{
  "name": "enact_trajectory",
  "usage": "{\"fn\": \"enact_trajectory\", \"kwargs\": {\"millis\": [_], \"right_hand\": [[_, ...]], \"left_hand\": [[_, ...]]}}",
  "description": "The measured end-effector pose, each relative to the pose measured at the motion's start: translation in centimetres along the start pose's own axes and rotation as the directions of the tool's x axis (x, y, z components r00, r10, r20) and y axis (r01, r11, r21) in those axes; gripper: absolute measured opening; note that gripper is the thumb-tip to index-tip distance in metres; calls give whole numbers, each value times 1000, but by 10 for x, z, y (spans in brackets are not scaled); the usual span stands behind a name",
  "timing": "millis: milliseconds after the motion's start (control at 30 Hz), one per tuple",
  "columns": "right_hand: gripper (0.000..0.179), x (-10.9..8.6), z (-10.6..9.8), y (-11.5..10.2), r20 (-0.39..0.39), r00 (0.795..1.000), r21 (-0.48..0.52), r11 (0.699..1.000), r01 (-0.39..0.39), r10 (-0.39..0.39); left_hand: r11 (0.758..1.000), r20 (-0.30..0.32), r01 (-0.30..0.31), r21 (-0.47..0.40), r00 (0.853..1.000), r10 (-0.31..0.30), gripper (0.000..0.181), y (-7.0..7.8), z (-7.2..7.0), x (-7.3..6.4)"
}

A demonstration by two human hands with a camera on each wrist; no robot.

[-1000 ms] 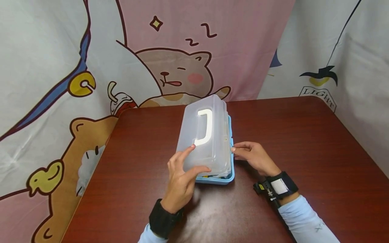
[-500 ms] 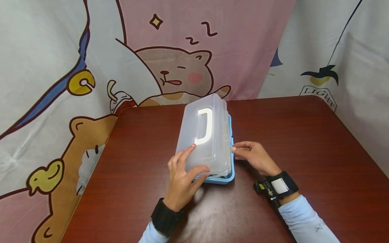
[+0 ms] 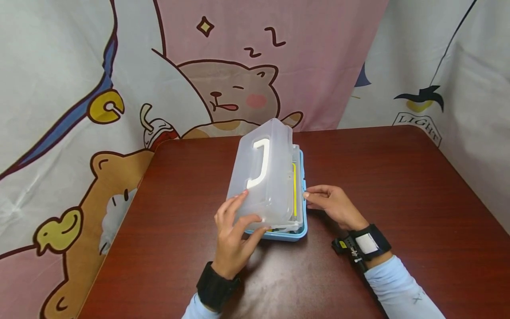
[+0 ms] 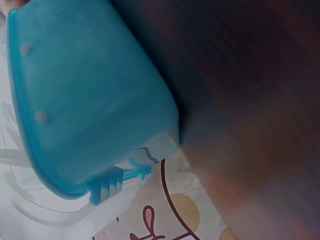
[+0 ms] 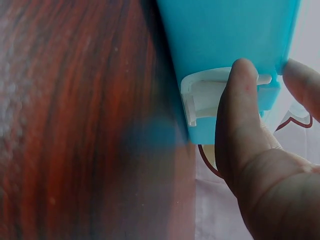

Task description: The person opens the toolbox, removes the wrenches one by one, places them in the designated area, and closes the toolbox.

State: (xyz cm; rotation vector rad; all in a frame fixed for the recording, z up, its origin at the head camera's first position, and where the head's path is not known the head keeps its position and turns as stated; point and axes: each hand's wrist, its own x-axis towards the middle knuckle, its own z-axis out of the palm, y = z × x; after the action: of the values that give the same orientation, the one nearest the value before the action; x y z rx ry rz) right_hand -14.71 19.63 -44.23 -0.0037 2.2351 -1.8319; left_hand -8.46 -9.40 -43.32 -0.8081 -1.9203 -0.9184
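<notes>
A blue storage box stands on the table, with a translucent lid that has a white handle. The lid is tilted up along its right side, baring an inner tray with a yellow strip. My left hand holds the lid's near end, thumb at its lower edge and fingers on top. At the box's right side, my right hand grips the edge, one digit over the white latch and another at the rim. The left wrist view shows the box's blue end wall; its left hand is barely visible there.
The box rests on a dark reddish-brown table. A cartoon-printed cloth hangs behind and to the left of the table. A black wrist strap with a small device sits on the right wrist.
The lid has tilted up and shifted left with my left hand, baring the yellow strip on the right. My left thumb now shows below the lid's edge. My right hand stays at the latch side.
</notes>
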Motion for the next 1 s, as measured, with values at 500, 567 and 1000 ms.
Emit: {"fn": "enact_trajectory", "kwargs": {"millis": [500, 567, 1000], "right_hand": [[48, 1, 1, 2, 8, 1000, 38, 999, 18, -18], [49, 1, 1, 2, 9, 1000, 45, 999, 20, -20], [50, -1, 2, 0, -5, 1000, 10, 1000, -3, 3]], "left_hand": [[997, -53, 73, -21, 996, -74, 36, -5, -8, -5], [995, -75, 98, -27, 992, -99, 39, -6, -10, -5], [929, -226, 336, -157, 903, -365, 66, -14, -25, -14]]}}
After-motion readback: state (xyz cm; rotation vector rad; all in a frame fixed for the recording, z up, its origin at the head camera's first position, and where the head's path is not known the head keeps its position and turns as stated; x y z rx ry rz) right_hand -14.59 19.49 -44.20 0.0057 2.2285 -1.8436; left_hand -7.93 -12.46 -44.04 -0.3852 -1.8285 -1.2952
